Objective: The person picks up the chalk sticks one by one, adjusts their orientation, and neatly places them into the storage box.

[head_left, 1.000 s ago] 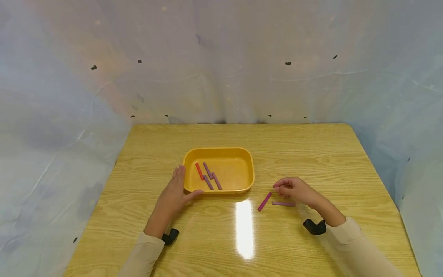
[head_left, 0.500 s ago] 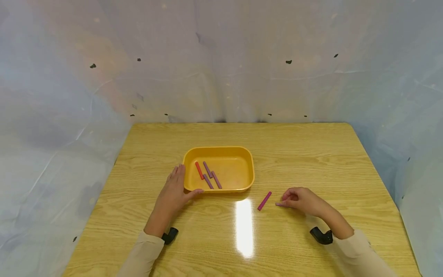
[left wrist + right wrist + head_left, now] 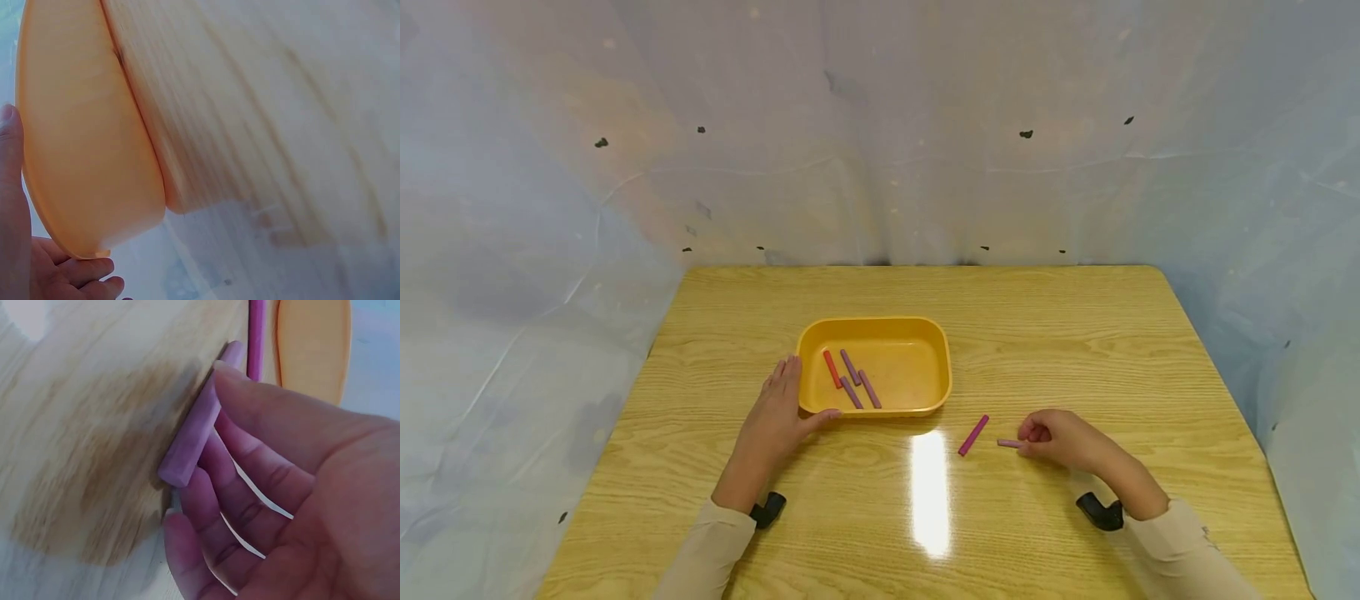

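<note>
A yellow plastic tray [image 3: 910,375] stands on the table, holding a red chalk stick [image 3: 832,369] and several purple chalk sticks [image 3: 869,389] toward its left side. My left hand [image 3: 775,421] grips the tray's front-left corner, its thumb along the front rim and its fingers against the left wall. To the right of the tray, my right hand [image 3: 1060,437] pinches a pale purple chalk stick [image 3: 197,425] between thumb and fingers, low over the wood. A magenta chalk stick [image 3: 973,436] lies on the table between that hand and the tray.
The wood-grain table [image 3: 1037,333] backs onto pale plastic sheeting [image 3: 880,167], which also hangs at both sides. A bright light reflection crosses the tabletop in front of the tray. Both wrists carry a black mount [image 3: 1100,512].
My right hand has come down and slightly toward me, and now pinches the pale purple chalk stick that lay on the table. The left hand and tray have stayed in place.
</note>
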Tool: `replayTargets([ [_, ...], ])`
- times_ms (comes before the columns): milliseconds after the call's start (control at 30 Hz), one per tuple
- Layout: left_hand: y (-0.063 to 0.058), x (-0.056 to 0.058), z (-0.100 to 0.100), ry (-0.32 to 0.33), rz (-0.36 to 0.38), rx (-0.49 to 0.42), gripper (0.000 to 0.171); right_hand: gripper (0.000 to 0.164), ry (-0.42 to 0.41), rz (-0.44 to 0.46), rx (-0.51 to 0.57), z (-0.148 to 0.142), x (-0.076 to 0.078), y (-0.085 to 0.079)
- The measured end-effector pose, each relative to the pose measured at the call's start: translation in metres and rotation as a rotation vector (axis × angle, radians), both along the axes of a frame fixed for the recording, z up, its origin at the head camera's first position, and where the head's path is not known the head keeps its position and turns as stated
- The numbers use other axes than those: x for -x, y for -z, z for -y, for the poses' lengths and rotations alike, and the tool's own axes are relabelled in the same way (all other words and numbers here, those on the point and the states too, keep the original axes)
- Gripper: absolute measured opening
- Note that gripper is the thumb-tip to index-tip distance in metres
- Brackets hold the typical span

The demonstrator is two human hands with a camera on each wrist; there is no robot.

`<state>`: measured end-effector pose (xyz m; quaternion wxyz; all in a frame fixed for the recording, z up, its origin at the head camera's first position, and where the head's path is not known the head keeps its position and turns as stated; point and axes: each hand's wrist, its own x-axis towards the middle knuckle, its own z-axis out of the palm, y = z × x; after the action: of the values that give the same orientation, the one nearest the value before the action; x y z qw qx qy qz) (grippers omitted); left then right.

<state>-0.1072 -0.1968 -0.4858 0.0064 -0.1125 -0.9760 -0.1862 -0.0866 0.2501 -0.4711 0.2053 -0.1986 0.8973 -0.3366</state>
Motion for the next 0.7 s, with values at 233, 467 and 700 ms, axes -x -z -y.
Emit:
replayTargets([
  [233,-0.0007,-0.0001,-0.0001,-0.002,0.009,-0.001,0.114,0.010,-0.027,0.007,-0.013,-0.0017,0.0009,0.0032],
  [467,-0.0001,-0.0004,-0.0003,-0.004,0.013,-0.008,0.114,0.009,-0.019,0.023,-0.026,-0.0014,0.0019,0.0026],
  [700,0.0008,-0.0006,0.0000,-0.004,0.013,-0.009,0.114,0.010,-0.002,0.024,-0.025,-0.0017,0.0018,0.0046],
])
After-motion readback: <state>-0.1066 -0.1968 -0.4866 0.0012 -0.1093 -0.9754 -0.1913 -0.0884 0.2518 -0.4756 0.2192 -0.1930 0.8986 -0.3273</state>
